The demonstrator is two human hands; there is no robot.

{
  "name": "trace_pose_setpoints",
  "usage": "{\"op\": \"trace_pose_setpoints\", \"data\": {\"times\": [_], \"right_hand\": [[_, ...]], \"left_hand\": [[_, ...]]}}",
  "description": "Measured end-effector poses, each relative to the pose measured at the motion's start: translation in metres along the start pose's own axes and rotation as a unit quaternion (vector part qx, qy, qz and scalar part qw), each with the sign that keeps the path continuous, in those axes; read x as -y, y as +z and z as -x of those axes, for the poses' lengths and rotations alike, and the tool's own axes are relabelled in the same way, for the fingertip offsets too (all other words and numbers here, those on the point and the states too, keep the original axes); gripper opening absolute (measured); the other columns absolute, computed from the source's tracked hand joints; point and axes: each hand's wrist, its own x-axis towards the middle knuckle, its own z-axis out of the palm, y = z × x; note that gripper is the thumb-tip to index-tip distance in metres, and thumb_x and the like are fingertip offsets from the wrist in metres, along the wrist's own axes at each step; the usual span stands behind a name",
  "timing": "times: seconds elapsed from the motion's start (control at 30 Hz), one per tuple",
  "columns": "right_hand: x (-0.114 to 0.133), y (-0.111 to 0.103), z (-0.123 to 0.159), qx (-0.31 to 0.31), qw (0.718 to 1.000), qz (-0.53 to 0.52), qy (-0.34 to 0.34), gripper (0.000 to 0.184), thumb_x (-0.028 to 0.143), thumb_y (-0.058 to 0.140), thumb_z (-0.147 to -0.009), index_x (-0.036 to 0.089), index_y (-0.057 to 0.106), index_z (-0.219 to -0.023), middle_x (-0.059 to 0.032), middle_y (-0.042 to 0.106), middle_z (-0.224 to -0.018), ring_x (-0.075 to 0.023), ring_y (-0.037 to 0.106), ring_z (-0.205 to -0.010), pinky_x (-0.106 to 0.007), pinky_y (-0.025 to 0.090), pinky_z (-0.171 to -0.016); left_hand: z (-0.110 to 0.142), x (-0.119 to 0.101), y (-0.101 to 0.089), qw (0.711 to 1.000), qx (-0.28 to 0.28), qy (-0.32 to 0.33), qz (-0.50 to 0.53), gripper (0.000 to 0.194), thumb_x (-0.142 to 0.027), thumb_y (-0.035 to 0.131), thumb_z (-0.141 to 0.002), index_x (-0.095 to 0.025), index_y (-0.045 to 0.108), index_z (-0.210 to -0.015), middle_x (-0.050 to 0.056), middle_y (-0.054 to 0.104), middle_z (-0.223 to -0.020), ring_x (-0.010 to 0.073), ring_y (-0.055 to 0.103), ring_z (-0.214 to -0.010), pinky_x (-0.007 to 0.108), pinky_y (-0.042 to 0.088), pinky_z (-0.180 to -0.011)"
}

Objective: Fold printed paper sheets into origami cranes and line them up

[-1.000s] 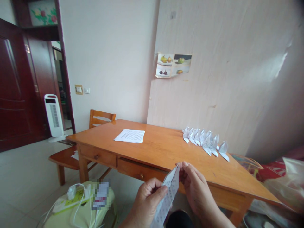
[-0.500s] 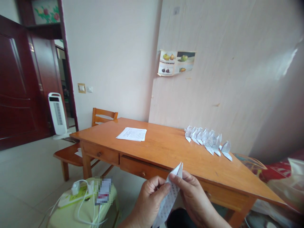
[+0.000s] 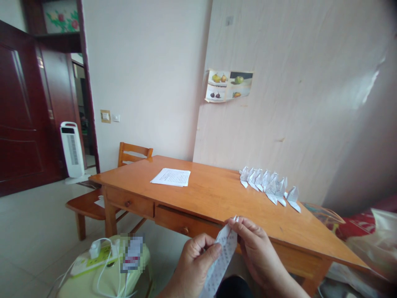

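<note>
A folded strip of printed paper (image 3: 221,258) is held in front of the table by both hands, pointed at its upper end. My left hand (image 3: 200,258) pinches its left edge between thumb and bent fingers. At the top, my right hand (image 3: 249,238) grips the paper near the tip, thumb in front and fingers behind; small white points stick out above the thumb. Several folded paper pieces (image 3: 269,184) stand in a cluster on the table's far right. To the left lies a stack of printed sheets (image 3: 171,177).
The wooden table (image 3: 204,194) has drawers along its front, one slightly pulled out. At lower left a pale green stool (image 3: 89,281) carries a power strip (image 3: 89,261) with white cables. A bench (image 3: 85,205), a chair (image 3: 135,152) and a white tower heater or fan (image 3: 72,149) stand further left.
My right hand has slid up to the paper's tip and now covers most of it. The left hand keeps its pinch on the edge. The view has shifted slightly.
</note>
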Motion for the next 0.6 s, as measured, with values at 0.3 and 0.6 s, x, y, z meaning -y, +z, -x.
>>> {"op": "trace_pose_setpoints", "data": {"times": [0.3,0.6], "right_hand": [[0.001,0.0,-0.004,-0.009,0.999,0.038,-0.009,0.026,0.044,0.075,-0.081,0.019,0.077,-0.077,-0.0029,0.065,-0.073,-0.018,0.053,-0.071,-0.029,0.039,-0.066],[0.011,-0.024,-0.025,-0.12,0.992,-0.004,-0.039,0.031,0.051,0.072,-0.082,0.02,0.076,-0.081,-0.0061,0.07,-0.085,-0.0189,0.054,-0.074,-0.029,0.04,-0.063]], "left_hand": [[-0.002,-0.001,-0.003,1.0,0.007,0.013,0.016,0.039,-0.05,0.077,-0.077,-0.016,0.061,-0.068,0.001,0.059,-0.061,0.0135,0.05,-0.058,0.026,0.036,-0.058],[0.002,0.002,-0.001,0.996,-0.046,-0.006,0.078,0.039,-0.049,0.076,-0.079,-0.017,0.058,-0.069,-0.001,0.057,-0.06,0.0123,0.051,-0.058,0.024,0.038,-0.06]]}}
